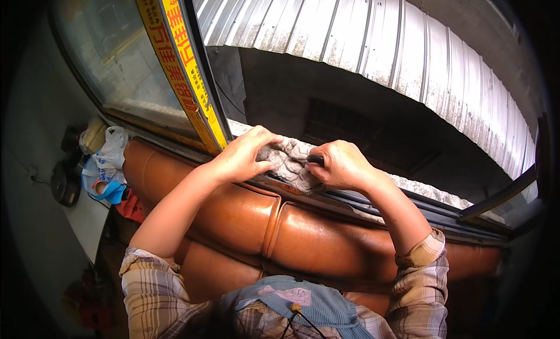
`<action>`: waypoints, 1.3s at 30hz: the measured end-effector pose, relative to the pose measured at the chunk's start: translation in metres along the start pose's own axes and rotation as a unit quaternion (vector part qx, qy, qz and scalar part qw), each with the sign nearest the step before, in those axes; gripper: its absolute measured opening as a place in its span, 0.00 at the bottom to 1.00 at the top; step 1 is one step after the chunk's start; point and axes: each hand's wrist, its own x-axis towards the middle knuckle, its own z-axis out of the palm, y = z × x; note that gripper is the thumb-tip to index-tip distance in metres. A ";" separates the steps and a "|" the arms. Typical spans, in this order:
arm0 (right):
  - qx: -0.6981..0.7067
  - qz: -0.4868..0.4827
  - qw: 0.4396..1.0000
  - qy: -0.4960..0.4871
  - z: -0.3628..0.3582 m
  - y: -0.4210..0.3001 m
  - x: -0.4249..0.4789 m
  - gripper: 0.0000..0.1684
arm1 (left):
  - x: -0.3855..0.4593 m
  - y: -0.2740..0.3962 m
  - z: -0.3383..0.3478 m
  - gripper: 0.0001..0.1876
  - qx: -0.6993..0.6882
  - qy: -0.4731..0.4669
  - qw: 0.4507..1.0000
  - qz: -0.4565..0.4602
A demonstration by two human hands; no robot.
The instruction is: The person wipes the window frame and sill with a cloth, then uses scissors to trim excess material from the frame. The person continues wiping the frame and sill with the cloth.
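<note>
A crumpled grey cloth (289, 162) lies across the sliding window's metal track (350, 199) and sill. My left hand (245, 155) rests at the cloth's left end, thumb and fingers spread against its edge; whether it grips the cloth is unclear. My right hand (339, 164) is closed around a small black object (316, 159), probably a handle, at the cloth's right side. What the black object ends in is hidden by the hand and cloth. Both hands are above the back of a brown leather sofa (323, 234).
A window frame with yellow printed tape (192, 72) stands left of my left hand. Outside is a corrugated metal roof (350, 33). Plastic bags (111, 153) and a round black object (65, 184) are at the left. Another frame bar (498, 192) slants at the right.
</note>
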 end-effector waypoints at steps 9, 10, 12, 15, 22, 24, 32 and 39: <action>0.057 -0.011 0.998 -0.041 0.012 0.010 0.042 0.14 | -0.010 -0.015 0.007 0.05 0.101 0.071 0.991 -0.053; 0.069 -0.005 0.997 -0.025 0.017 0.010 0.047 0.16 | -0.011 -0.016 0.007 0.05 0.107 0.071 0.988 -0.083; 0.092 0.030 0.995 -0.023 0.025 0.005 0.057 0.16 | -0.011 -0.015 0.009 0.05 0.137 0.091 0.983 -0.080; 0.112 0.061 0.991 -0.038 0.027 -0.002 0.065 0.18 | -0.009 -0.014 0.013 0.05 0.192 0.109 0.972 -0.080; 0.139 -0.002 0.990 0.017 -0.016 -0.015 0.046 0.19 | -0.014 -0.017 0.014 0.03 0.191 0.113 0.968 -0.119; 0.122 -0.022 0.991 0.048 -0.008 -0.014 0.051 0.18 | -0.010 -0.018 0.013 0.04 0.179 0.121 0.969 -0.121; 0.151 -0.004 0.988 0.035 -0.029 -0.020 0.052 0.18 | -0.014 -0.019 0.012 0.05 0.142 0.130 0.976 -0.103; 0.068 0.024 0.996 -0.056 -0.009 -0.006 0.046 0.16 | -0.009 -0.015 0.012 0.06 0.131 0.129 0.975 -0.124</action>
